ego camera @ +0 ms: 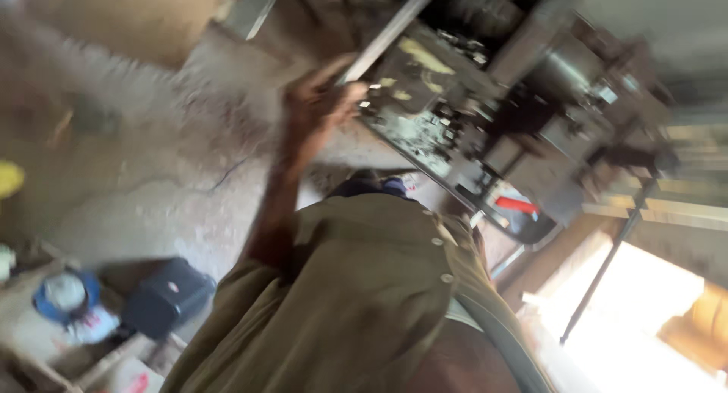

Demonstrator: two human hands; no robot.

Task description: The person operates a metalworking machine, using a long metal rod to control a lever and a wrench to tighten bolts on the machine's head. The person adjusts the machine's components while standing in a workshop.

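**Hand on a metal bar**

One hand (322, 105) holds a long metal bar (387, 33). The picture is too blurry to tell which hand it is. The bar runs up toward 1 o'clock. A dark machine (485, 112) sits at 3 o'clock of the hand. A dark box (168, 296) lies on the floor (152, 188) at 7 o'clock.

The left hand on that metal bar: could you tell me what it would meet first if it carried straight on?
Probably the dark machine: the left hand grips the metal bar right beside it, though blur hides the depth.
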